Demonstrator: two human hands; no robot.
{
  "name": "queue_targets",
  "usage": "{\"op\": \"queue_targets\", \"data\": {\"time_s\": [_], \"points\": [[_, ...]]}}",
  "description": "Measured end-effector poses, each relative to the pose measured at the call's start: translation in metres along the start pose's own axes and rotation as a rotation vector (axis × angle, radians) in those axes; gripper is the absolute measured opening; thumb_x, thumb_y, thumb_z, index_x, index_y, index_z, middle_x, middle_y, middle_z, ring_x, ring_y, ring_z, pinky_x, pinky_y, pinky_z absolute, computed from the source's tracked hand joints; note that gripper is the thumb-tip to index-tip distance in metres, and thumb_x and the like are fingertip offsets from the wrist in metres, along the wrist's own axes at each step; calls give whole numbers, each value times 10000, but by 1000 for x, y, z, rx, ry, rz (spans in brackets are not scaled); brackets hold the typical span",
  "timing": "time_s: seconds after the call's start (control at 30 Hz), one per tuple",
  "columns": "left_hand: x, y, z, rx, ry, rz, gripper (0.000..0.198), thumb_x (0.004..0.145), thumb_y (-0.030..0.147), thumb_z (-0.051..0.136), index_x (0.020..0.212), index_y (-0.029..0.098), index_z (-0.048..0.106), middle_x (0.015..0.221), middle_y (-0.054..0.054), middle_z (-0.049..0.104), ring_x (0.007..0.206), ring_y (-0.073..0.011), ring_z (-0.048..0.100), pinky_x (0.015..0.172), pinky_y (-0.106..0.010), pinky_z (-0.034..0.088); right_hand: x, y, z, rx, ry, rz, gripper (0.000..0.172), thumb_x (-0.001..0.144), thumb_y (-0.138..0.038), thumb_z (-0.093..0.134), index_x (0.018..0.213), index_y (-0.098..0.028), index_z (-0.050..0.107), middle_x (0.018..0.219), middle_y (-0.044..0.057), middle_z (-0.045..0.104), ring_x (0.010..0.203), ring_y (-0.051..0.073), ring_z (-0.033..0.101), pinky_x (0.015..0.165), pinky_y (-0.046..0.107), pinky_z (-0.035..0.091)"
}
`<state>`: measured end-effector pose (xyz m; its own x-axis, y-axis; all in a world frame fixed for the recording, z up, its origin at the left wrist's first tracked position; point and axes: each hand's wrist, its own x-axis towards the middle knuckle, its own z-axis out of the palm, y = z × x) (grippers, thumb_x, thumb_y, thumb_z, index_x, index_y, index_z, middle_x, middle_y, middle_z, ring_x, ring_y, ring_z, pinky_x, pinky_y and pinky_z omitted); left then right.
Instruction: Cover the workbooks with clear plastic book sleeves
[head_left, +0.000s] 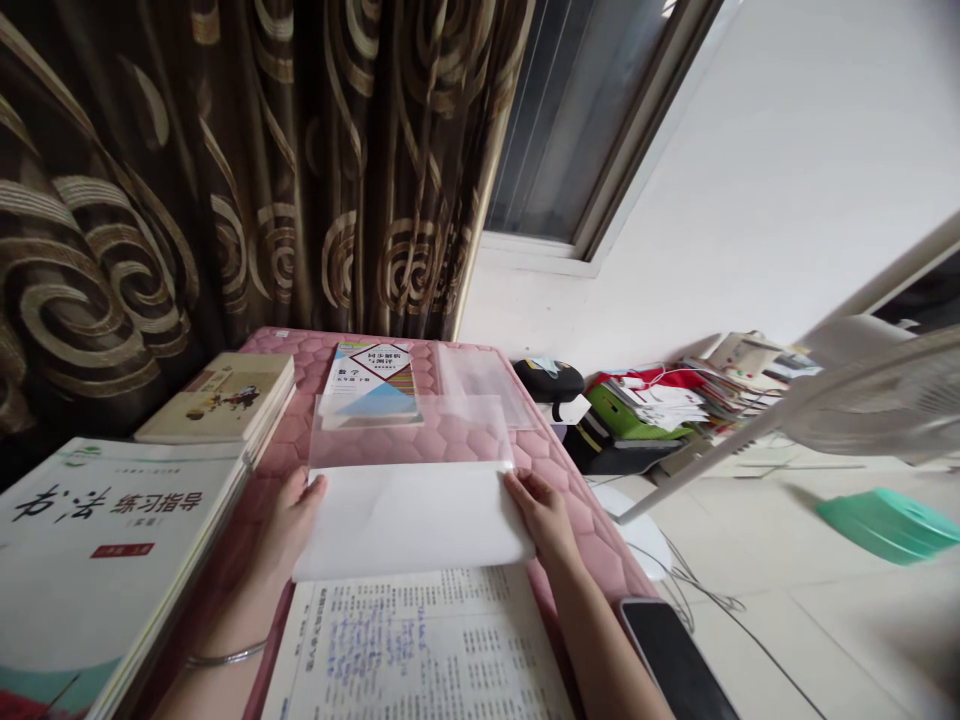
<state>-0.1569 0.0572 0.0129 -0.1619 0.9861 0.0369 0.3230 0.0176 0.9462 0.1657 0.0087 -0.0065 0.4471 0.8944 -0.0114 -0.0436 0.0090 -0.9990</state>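
My left hand [289,520] and my right hand [541,515] each grip one side of a white sheet with a clear plastic flap [412,500], lying flat on the pink quilted table [577,500]. The clear part reaches toward a small colourful workbook [369,380] further back. An open printed page with blue handwriting [420,645] lies just below the sheet, near me. A thin bracelet circles my left wrist.
A stack of workbooks [97,560] lies at the left, another book [221,398] behind it. A second clear sleeve [484,380] is at the back right. A phone [675,660] rests at the table's right edge. Books, a fan and a green lid clutter the floor.
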Motion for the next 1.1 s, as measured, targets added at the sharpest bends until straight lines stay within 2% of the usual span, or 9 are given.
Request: {"op": "queue_targets", "data": {"time_s": [0.1, 0.27, 0.5, 0.67, 0.87, 0.97, 1.1], "points": [[0, -1, -1, -100, -79, -20, 351, 644, 554, 543, 755, 225, 494, 632, 29, 573, 616, -168, 547, 544, -246, 454, -1, 0, -1, 3, -11, 19, 478, 596, -616, 788, 706, -190, 601, 633, -12, 579, 545, 122, 456, 479, 236, 347], [-1, 1, -2, -91, -60, -39, 316, 654, 522, 552, 743, 229, 474, 588, 52, 530, 593, -154, 522, 527, -233, 417, 0, 2, -2, -52, 16, -40, 491, 605, -641, 768, 666, -190, 585, 597, -21, 559, 524, 114, 435, 468, 238, 324], [4, -8, -2, -81, -46, -4, 340, 649, 540, 545, 755, 219, 506, 667, 19, 581, 699, -178, 561, 612, -253, 459, -5, -6, 5, -157, 60, -103, 555, 581, -725, 710, 657, -189, 589, 595, -6, 545, 541, 134, 436, 476, 257, 327], [7, -12, -6, -67, -130, -17, 342, 643, 542, 539, 732, 212, 519, 633, 20, 552, 669, -180, 552, 585, -262, 442, -7, -5, 6, -223, 101, -150, 565, 615, -742, 668, 676, -184, 598, 602, 2, 544, 560, 146, 447, 488, 261, 338], [7, -20, -2, 63, -10, 26, 306, 698, 514, 509, 644, 217, 462, 585, 42, 477, 589, -134, 467, 547, -243, 365, -8, 0, 5, -258, 145, -148, 590, 629, -746, 653, 743, -168, 624, 662, 26, 589, 605, 163, 482, 503, 258, 353], [6, -21, -1, 42, 5, 51, 324, 705, 522, 511, 614, 224, 421, 564, 58, 420, 555, -117, 419, 521, -235, 331, -9, -1, 5, -264, 144, -140, 595, 627, -751, 647, 743, -167, 623, 666, 29, 595, 606, 165, 485, 505, 260, 358], [5, -18, -3, -14, -22, 27, 329, 677, 527, 552, 635, 227, 423, 572, 61, 425, 559, -120, 431, 521, -230, 341, -10, -3, 6, -277, 149, -158, 586, 635, -743, 647, 745, -168, 634, 679, 40, 618, 618, 177, 508, 514, 267, 373]]}}
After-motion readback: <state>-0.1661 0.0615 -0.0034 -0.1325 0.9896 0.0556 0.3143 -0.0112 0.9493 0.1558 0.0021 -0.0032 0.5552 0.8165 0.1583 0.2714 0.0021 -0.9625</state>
